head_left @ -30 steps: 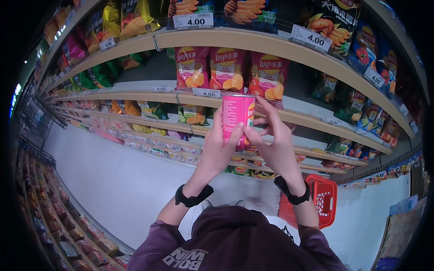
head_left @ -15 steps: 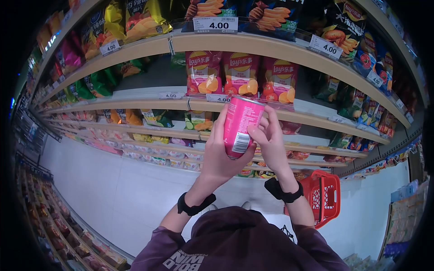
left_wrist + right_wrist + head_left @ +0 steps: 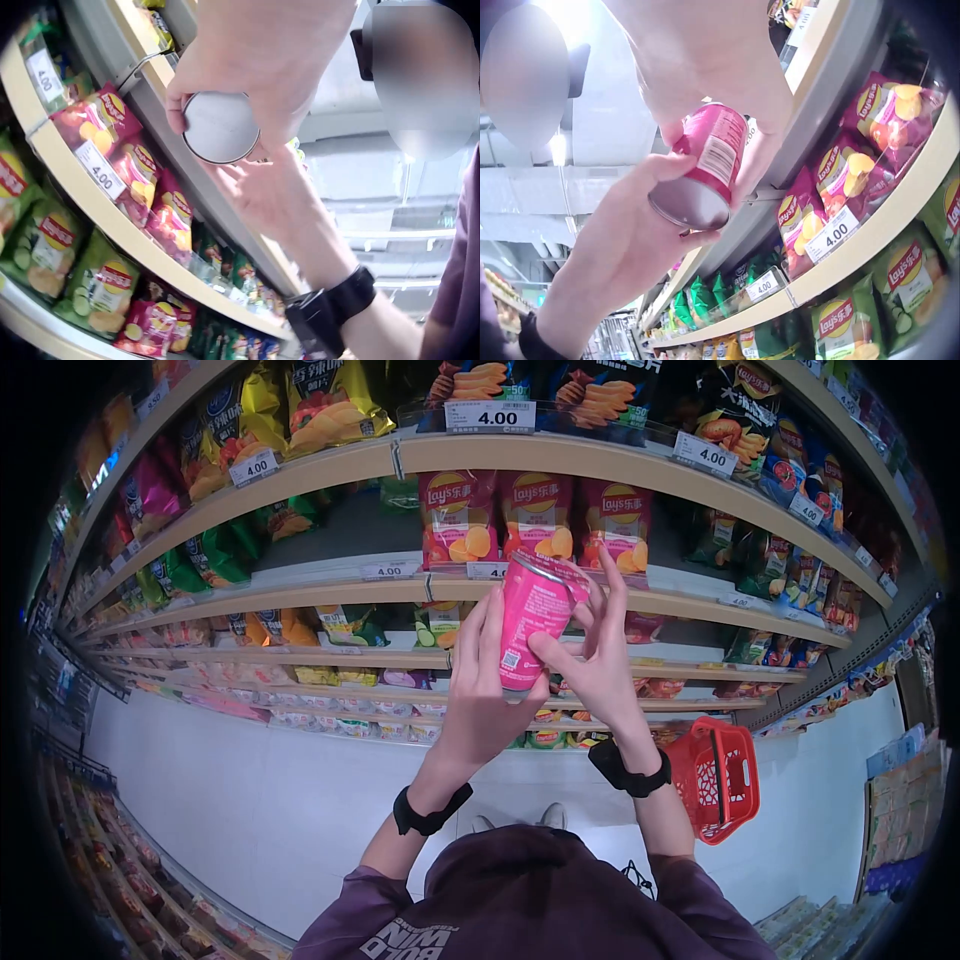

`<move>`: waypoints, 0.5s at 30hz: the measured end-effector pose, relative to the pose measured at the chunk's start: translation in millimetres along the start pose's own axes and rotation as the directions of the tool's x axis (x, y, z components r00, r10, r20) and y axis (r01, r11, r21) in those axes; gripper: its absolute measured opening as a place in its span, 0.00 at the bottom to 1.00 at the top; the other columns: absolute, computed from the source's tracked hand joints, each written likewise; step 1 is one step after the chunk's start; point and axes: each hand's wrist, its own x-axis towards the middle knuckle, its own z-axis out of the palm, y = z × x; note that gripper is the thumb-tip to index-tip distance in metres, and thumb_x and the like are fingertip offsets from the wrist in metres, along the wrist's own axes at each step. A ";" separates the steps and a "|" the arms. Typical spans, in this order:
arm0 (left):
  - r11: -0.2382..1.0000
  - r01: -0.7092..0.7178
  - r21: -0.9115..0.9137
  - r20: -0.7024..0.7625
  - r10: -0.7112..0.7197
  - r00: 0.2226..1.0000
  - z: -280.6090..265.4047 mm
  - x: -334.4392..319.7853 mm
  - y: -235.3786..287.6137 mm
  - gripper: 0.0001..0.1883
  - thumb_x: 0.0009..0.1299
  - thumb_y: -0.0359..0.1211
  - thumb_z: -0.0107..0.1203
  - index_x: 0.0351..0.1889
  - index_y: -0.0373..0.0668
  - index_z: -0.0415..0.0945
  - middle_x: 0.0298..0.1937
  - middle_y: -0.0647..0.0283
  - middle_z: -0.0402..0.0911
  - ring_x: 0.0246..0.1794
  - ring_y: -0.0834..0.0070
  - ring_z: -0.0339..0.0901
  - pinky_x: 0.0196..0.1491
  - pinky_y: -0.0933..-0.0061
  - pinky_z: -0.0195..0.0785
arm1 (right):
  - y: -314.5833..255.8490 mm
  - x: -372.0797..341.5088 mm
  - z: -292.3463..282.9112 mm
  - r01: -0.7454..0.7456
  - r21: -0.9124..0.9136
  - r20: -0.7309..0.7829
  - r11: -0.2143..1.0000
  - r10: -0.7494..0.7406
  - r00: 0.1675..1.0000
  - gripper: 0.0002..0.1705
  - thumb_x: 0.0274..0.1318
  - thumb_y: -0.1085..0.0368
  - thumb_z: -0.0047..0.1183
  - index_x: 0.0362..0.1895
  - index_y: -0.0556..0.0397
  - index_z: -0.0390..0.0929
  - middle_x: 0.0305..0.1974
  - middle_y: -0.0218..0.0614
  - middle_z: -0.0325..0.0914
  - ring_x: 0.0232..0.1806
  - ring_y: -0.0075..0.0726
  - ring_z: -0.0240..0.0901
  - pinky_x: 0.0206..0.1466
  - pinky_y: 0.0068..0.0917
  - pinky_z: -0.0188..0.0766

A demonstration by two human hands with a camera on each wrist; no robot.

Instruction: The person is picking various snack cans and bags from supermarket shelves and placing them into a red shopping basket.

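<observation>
A pink can [image 3: 533, 622] is held between both hands in front of the shelves, its top tilted a little to the left in the head view. The left hand [image 3: 478, 695] grips the can's left side and lower part. On the other side the right hand [image 3: 603, 660] has its thumb against the can's printed face and its fingers behind the upper right. The can's round metal base [image 3: 222, 127] faces the left wrist view. A barcode on the pink can [image 3: 709, 157] shows in the right wrist view, with the left hand [image 3: 619, 232] around its lower end.
Pink chip bags [image 3: 537, 515] stand on the shelf behind the can, above a shelf edge [image 3: 660, 600] with price tags. A red basket [image 3: 712, 780] stands on the floor at the right. More snack shelves [image 3: 130, 850] run along the lower left.
The can has been turned and tilted in the hands, so its label side has given way to printed text and codes. The right hand's fingers have spread more than half a second ago.
</observation>
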 end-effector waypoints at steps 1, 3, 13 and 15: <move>0.991 -0.068 0.116 0.003 0.068 0.998 -0.1 -3.4 -3.5 0.47 0.53 0.25 0.64 0.70 0.31 0.49 0.63 0.42 0.63 0.63 0.48 0.64 0.62 0.56 0.62 | -1.5 -1.0 0.4 0.044 -0.057 0.016 0.997 -0.043 0.999 0.50 0.46 0.61 0.68 0.69 0.56 0.51 0.59 0.48 0.67 0.58 0.36 0.70 0.57 0.33 0.73; 0.996 -0.054 0.069 -0.016 0.056 0.998 -0.9 -10.8 -5.5 0.47 0.51 0.24 0.64 0.70 0.31 0.52 0.64 0.42 0.62 0.63 0.48 0.63 0.63 0.53 0.59 | -1.9 -4.5 -0.1 0.100 -0.144 0.082 0.984 -0.089 0.993 0.52 0.42 0.59 0.71 0.68 0.55 0.52 0.60 0.48 0.66 0.58 0.38 0.70 0.58 0.35 0.72; 0.495 0.565 -0.660 0.458 -0.331 0.825 -36.3 -21.2 -3.0 0.33 0.73 0.36 0.49 0.72 0.38 0.47 0.63 0.53 0.68 0.57 0.74 0.71 0.56 0.73 0.67 | 2.8 -19.1 5.0 0.103 -0.345 0.096 0.933 -0.074 0.993 0.36 0.52 0.52 0.61 0.60 0.56 0.63 0.59 0.48 0.67 0.54 0.43 0.73 0.50 0.33 0.72; 0.260 0.647 -0.717 0.564 -0.331 0.757 -34.9 -20.3 -6.7 0.29 0.75 0.39 0.44 0.70 0.40 0.51 0.60 0.55 0.70 0.54 0.72 0.75 0.53 0.71 0.71 | 0.5 -17.2 9.9 -0.008 -0.346 0.087 0.938 0.041 0.995 0.32 0.58 0.50 0.56 0.58 0.57 0.64 0.54 0.49 0.72 0.51 0.43 0.75 0.47 0.32 0.72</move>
